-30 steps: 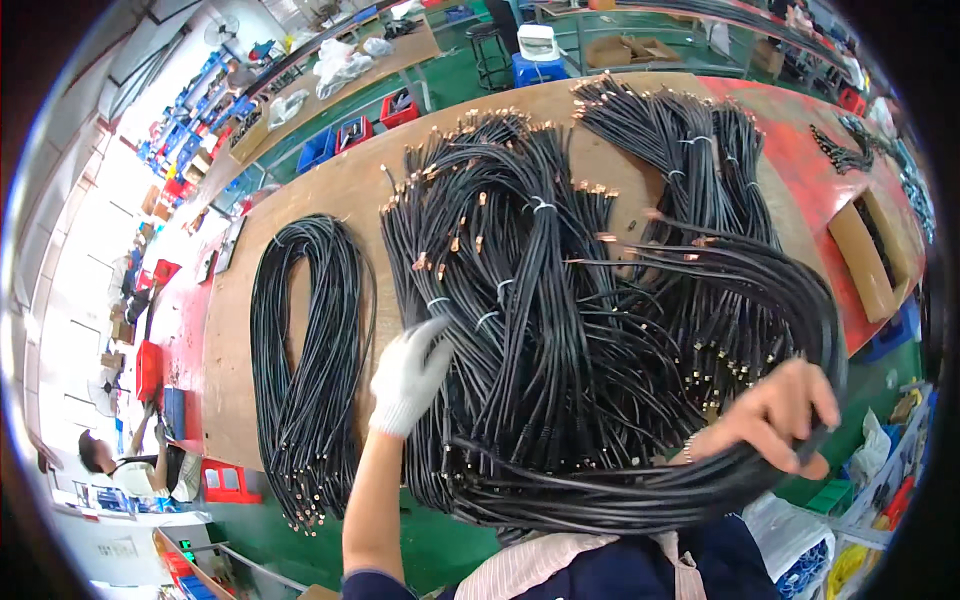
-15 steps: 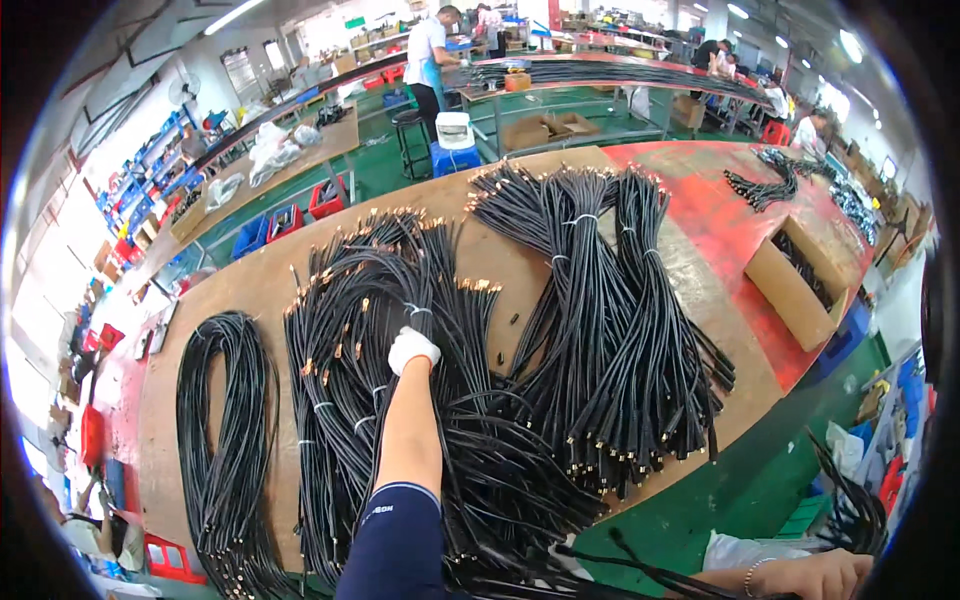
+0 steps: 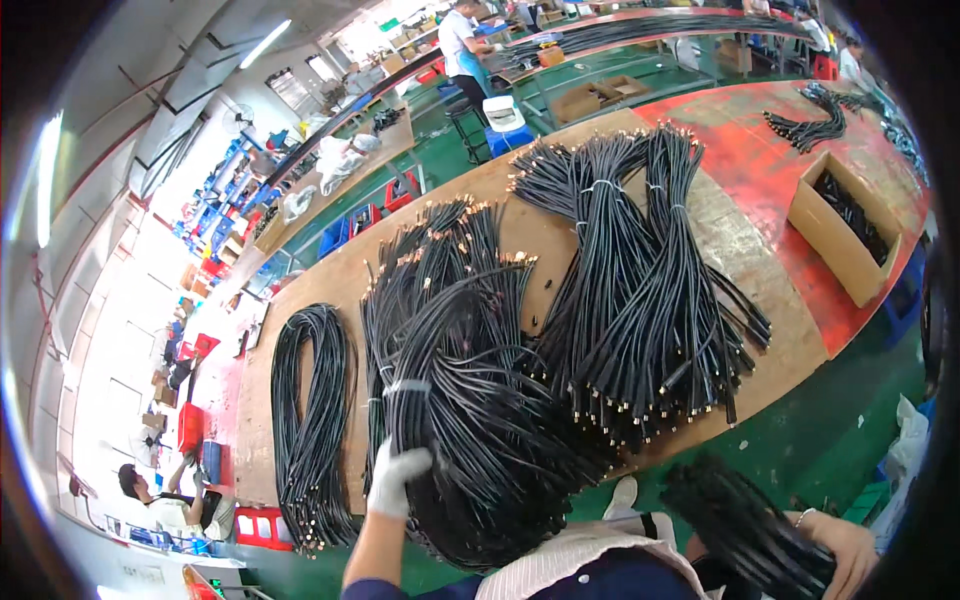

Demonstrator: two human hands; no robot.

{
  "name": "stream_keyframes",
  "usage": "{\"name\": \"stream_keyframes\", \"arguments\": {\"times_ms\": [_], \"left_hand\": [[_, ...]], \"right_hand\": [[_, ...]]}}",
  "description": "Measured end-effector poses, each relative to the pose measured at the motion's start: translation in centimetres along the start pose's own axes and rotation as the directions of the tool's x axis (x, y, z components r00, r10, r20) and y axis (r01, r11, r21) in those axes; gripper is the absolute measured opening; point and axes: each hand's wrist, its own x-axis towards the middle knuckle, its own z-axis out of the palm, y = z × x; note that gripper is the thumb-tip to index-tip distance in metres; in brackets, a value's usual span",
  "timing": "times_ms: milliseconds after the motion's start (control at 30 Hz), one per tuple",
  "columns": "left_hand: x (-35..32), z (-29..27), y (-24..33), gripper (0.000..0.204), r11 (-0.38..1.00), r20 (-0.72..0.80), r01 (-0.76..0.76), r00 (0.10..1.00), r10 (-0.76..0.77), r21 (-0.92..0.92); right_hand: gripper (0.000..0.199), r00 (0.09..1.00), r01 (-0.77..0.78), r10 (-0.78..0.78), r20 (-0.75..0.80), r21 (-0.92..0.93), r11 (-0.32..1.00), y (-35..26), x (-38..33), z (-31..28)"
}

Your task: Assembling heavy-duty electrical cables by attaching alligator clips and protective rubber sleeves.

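My left hand, in a white glove, is closed on the edge of a thick bundle of black cables, just below a pale tie. The bundle bends over and its loose ends fan out to the right and toward me. At the lower right, my bare right hand, with a bead bracelet at the wrist, grips another bunch of black cables, blurred by motion. Under and beyond the left bundle lies a pile of cables with copper-coloured terminals.
A looped cable bundle lies at the table's left. Several tied bundles spread over the right. Farther right, a cardboard box holds black parts on the red part of the table. People work at benches beyond.
My left hand has come back toward me, drawing the tied cable bundle along. More of the cable bunch in my right hand now shows. The whole view has turned and shifted.
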Motion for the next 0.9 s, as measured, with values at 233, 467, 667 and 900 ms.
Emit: {"name": "stream_keyframes", "arguments": {"times_ms": [233,467,667,900], "left_hand": [[-13.6,-2.7,-9.2,0.061,0.998,0.244,-0.003,0.97,0.017,-0.061],[-13.0,-1.2,-11.8,0.083,0.828,0.667,0.542,0.671,-0.323,-0.144],[-14.3,0.5,-15.7,0.059,0.835,0.906,0.547,0.382,-0.181,-0.064],[-19.2,6.2,-15.0,0.09,0.873,0.941,0.487,0.303,-0.152,-0.015]], "right_hand": [[0.024,0.973,0.229,-0.206,-0.106,0.32,0.919,-4.8,3.1,3.6],[0.023,0.957,0.287,-0.281,-0.068,0.348,0.893,-10.3,6.0,12.3],[0.024,0.981,0.194,-0.195,0.005,-0.129,0.972,-13.9,8.7,22.7],[0.028,0.98,0.193,-0.189,0.056,-0.468,0.862,-16.4,7.6,30.7]]}}
